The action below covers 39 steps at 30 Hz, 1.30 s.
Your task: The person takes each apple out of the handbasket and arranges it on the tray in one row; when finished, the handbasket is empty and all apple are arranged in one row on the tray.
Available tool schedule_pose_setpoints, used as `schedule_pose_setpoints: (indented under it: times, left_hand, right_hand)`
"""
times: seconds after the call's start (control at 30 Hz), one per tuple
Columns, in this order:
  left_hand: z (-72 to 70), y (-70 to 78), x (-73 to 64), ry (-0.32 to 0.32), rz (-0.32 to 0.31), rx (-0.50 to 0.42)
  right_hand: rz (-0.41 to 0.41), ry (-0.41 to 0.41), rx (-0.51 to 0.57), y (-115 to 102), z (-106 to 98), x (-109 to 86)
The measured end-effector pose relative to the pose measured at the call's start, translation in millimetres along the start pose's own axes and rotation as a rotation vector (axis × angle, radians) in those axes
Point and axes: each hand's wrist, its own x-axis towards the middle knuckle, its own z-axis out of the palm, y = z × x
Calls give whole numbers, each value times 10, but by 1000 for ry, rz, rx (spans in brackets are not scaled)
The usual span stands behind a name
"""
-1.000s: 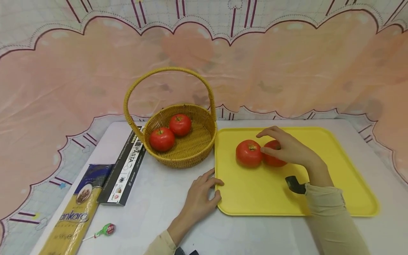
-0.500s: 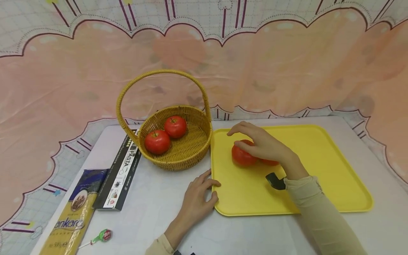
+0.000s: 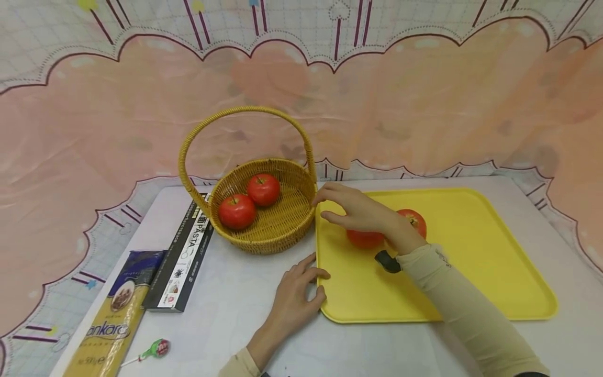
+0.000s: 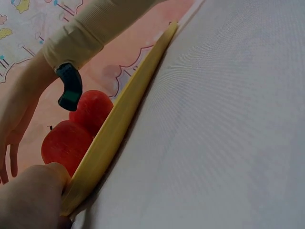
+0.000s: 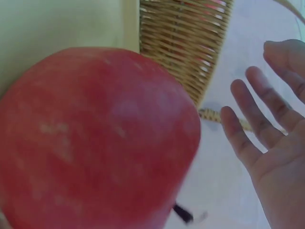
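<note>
My right hand [image 3: 360, 212] hovers over the near-left tomato [image 3: 365, 239] on the yellow tray [image 3: 471, 283], fingers spread and relaxed, holding nothing. In the right wrist view the tomato [image 5: 95, 138] fills most of the frame with my straight fingers [image 5: 259, 129] splayed beside it; whether the palm touches its top I cannot tell for sure, as the head view hides the contact. A second tomato [image 3: 414, 221] sits just behind my wrist on the same tray, close beside the first one.

My left hand [image 3: 297, 298] rests on the table [image 3: 226, 314] with its fingers lightly curled against the tray's left rim, the thumb pressing the edge; the left wrist view shows that rim [image 4: 119, 119] running past my thumb, with both tomatoes beyond it.

Left of the tray, touching or nearly touching its corner, stands a wicker basket [image 3: 282, 235] with a tall arched handle, and two more tomatoes [image 3: 237, 211] lie side by side inside it. Further left on the table lie a black pasta box [image 3: 181, 262], a yellow spaghetti packet [image 3: 113, 319] and a lollipop [image 3: 157, 348] near the front edge.
</note>
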Motion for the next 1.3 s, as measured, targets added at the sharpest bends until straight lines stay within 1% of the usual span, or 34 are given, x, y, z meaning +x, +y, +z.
schedule_pose_setpoints:
  times: [0.23,0.47,0.53,0.73,0.87,1.0,1.2,1.3]
  left_hand:
    - [15,4,4,31,32,28]
    - [25,1,-1,-2,13,18]
    - [20,2,-2,0,14,27]
    - [7,-2,-9,34,25,25]
    - [23,5,-7,23,25,18]
    - [28,14,-6,13,12,29]
    - [26,-2,-15,29,11,46]
    - [34,-12,-13,31,17,45]
  right_hand:
    - [-41,-10,-36,15,86,245]
    - [-91,-6,-49,52,177,473]
    - [-94,-14,-46,71,220,546]
    - [-61,-61,-27,144,358,748]
    - [-46,-73,-31,205,408,810]
    - [-61,-63,-33,245,427,859]
    - [-52,-85,-87,252,463,980]
    - [-35,-99,-99,251,480,1031]
